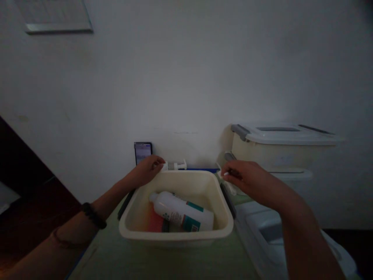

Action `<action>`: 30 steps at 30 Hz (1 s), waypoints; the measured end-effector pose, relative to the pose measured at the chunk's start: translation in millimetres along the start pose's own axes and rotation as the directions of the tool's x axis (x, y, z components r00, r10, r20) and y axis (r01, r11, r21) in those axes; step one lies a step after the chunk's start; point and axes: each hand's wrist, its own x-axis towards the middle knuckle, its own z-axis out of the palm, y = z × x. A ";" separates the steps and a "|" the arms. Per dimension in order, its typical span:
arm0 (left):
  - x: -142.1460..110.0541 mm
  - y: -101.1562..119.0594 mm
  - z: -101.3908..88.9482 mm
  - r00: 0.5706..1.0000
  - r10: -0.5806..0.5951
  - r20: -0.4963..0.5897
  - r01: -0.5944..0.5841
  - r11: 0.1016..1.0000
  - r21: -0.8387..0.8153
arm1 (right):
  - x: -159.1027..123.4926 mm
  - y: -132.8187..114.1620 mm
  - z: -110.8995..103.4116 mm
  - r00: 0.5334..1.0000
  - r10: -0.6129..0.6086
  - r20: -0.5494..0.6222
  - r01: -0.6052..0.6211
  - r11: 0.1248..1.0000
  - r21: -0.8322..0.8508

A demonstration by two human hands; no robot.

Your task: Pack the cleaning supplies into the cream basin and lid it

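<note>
My left hand (150,169) is closed at the far left corner of a cream plastic bin (175,235). Its fingertips pinch one end of a white, partly clear tube-shaped piece (176,166) that lies level behind the rim. Over the bin's far right corner, my right hand (241,175) pinches a small white piece (220,172), mostly hidden by the fingers, so its kind does not show. Inside the bin, a white bottle (183,214) with a teal label lies tilted across a red and dark item (155,221).
A phone (143,151) stands upright against the wall. Stacked lidded storage boxes (279,151) are at the right. A pale lid (262,237) lies beside the bin on the green tabletop (163,258). A blue strip (201,170) runs behind the bin.
</note>
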 end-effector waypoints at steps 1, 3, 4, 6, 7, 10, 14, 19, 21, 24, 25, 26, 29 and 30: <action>6.7 -2.0 -0.7 1.000 0.011 0.022 -0.011 0.999 0.031 | 0.0 5.5 -0.1 0.999 0.032 0.040 -0.033 0.999 0.007; 22.2 -5.7 -2.2 0.997 0.031 0.076 -0.038 0.995 0.092 | -0.6 16.4 0.0 0.988 0.095 0.120 -0.097 0.995 0.015; 30.3 -7.2 -2.7 0.993 0.041 0.108 -0.054 0.991 0.120 | -0.6 21.4 0.7 0.980 0.125 0.157 -0.127 0.992 0.006; 46.0 -9.1 -2.8 0.981 0.063 0.181 -0.095 0.980 0.173 | 0.8 29.8 4.4 0.957 0.189 0.218 -0.188 0.982 -0.028; 53.2 -9.5 -2.1 0.972 0.074 0.223 -0.120 0.973 0.197 | 2.4 33.2 7.2 0.942 0.222 0.250 -0.217 0.975 -0.047; 72.0 -8.5 2.9 0.929 0.094 0.357 -0.194 0.947 0.254 | 9.0 40.3 16.4 0.900 0.288 0.328 -0.275 0.958 -0.086; 93.7 -1.0 15.0 0.865 0.090 0.493 -0.269 0.913 0.306 | 14.9 45.5 22.9 0.907 0.282 0.314 -0.269 0.959 -0.085; 118.7 16.9 30.1 0.830 0.097 0.550 -0.326 0.884 0.336 | 17.4 48.2 24.9 0.896 0.301 0.326 -0.283 0.954 -0.100; 125.6 21.9 36.2 0.816 0.100 0.570 -0.344 0.876 0.338 | 17.7 47.2 25.5 0.890 0.313 0.330 -0.293 0.950 -0.112; 130.1 24.2 47.6 0.778 0.087 0.622 -0.364 0.870 0.333 | 17.6 44.1 26.4 0.898 0.302 0.319 -0.277 0.953 -0.123; 130.1 24.1 51.7 0.762 0.078 0.643 -0.368 0.869 0.330 | 17.5 43.1 26.7 0.905 0.288 0.313 -0.262 0.957 -0.124; 129.7 23.8 55.8 0.745 0.070 0.663 -0.371 0.870 0.325 | 17.5 42.4 27.2 0.911 0.275 0.308 -0.249 0.961 -0.121; 127.8 23.8 64.8 0.692 0.054 0.720 -0.376 0.878 0.296 | 17.7 41.3 28.1 0.914 0.262 0.308 -0.246 0.965 -0.092; 127.6 24.2 65.8 0.677 0.052 0.734 -0.373 0.884 0.281 | 17.8 41.1 28.1 0.913 0.264 0.312 -0.252 0.965 -0.080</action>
